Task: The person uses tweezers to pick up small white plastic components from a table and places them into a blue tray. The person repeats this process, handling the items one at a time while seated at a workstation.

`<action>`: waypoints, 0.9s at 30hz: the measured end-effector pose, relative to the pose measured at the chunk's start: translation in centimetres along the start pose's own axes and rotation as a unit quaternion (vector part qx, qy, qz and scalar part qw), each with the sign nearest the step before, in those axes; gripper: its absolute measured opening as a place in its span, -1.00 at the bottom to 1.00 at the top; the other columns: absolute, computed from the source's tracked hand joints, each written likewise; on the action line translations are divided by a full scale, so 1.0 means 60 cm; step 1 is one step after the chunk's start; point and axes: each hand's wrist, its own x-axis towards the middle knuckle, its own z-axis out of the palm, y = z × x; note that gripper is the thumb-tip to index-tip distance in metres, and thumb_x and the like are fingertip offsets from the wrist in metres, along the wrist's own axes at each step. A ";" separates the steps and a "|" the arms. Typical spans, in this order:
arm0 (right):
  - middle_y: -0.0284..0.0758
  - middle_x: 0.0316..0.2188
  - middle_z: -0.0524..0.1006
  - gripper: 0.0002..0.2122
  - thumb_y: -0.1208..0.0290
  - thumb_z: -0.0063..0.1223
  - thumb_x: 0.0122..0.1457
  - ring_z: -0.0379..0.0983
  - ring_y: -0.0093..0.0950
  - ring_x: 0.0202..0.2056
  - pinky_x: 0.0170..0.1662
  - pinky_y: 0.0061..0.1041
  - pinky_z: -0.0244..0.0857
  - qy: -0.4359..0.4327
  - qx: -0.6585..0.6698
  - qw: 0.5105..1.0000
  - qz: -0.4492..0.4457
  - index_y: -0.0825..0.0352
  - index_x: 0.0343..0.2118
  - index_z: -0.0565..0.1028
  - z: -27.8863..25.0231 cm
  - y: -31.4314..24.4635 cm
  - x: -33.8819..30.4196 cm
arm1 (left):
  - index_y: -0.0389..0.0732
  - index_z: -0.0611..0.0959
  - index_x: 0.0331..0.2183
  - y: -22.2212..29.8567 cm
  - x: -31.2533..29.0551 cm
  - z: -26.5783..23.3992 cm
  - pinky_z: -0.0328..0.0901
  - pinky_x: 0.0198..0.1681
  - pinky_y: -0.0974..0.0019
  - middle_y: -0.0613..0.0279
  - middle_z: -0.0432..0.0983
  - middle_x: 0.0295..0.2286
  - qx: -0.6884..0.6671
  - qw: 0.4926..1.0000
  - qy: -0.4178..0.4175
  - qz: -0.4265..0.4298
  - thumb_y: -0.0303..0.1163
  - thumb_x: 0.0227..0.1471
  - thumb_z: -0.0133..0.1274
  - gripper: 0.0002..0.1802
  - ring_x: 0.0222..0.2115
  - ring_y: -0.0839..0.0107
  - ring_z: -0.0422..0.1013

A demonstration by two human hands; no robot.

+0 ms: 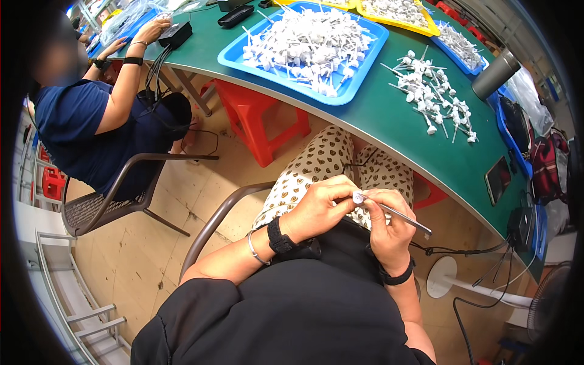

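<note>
Over my lap, both hands meet at a small white plastic part [358,198] with a round end. My left hand [319,207] pinches it between thumb and fingers. A slim grey metal tool, like tweezers or a thin blade [407,220], is gripped in my right hand [389,228]; its far end sticks out to the right, and its working end is hidden by my fingers near the part. Many similar white parts with thin stems fill a blue tray [228,56] on the green table [389,128]. A loose pile of them [432,91] lies to its right.
Yellow trays [433,29] of white parts stand farther back. A grey bottle [496,74] and a phone [497,180] are on the right of the table. A red stool [255,118] is under it. At left, another person [91,131] sits working. A fan [547,301] stands at lower right.
</note>
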 end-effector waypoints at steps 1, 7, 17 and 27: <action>-0.21 -0.39 0.59 -0.88 0.64 0.19 0.13 0.53 -0.33 -0.42 -0.37 -0.46 0.43 -0.002 -0.012 1.000 -0.013 0.42 -0.28 0.49 0.000 0.000 0.001 | -0.32 0.66 -0.27 -0.001 -0.001 0.000 0.37 -0.38 0.44 0.24 0.51 -0.41 0.000 1.000 -0.003 -0.004 -0.59 0.09 0.16 -0.89 -0.43 0.50 0.48; -0.23 -0.40 0.58 -0.88 0.64 0.19 0.12 0.53 -0.30 -0.43 -0.37 -0.44 0.43 -0.028 -0.054 0.998 -0.035 0.41 -0.29 0.49 -0.003 -0.004 0.006 | -0.33 0.66 -0.27 -0.006 -0.003 0.001 0.37 -0.38 0.44 0.23 0.51 -0.40 -0.001 1.000 -0.010 -0.008 -0.57 0.10 0.16 -0.89 -0.43 0.48 0.47; -0.16 -0.36 0.61 -0.86 0.63 0.22 0.09 0.56 -0.29 -0.38 -0.31 -0.44 0.44 -0.007 -0.007 1.000 0.007 0.43 -0.29 0.51 -0.018 -0.025 0.011 | -0.31 0.68 -0.25 0.003 0.008 -0.010 0.37 -0.38 0.42 0.21 0.56 -0.39 0.021 0.999 -0.018 0.035 -0.54 0.10 0.17 -0.86 -0.42 0.46 0.49; -0.17 -0.21 0.55 -0.87 0.61 0.07 0.24 0.56 -0.46 -0.24 -0.14 -0.51 0.50 0.097 0.164 0.974 0.120 0.47 -0.17 0.45 -0.051 -0.022 -0.004 | -0.19 0.46 0.10 0.060 0.049 -0.040 0.32 -0.47 0.55 0.40 0.46 -0.45 -0.157 0.985 0.039 -0.063 -0.56 0.11 0.17 -0.49 -0.49 0.67 0.41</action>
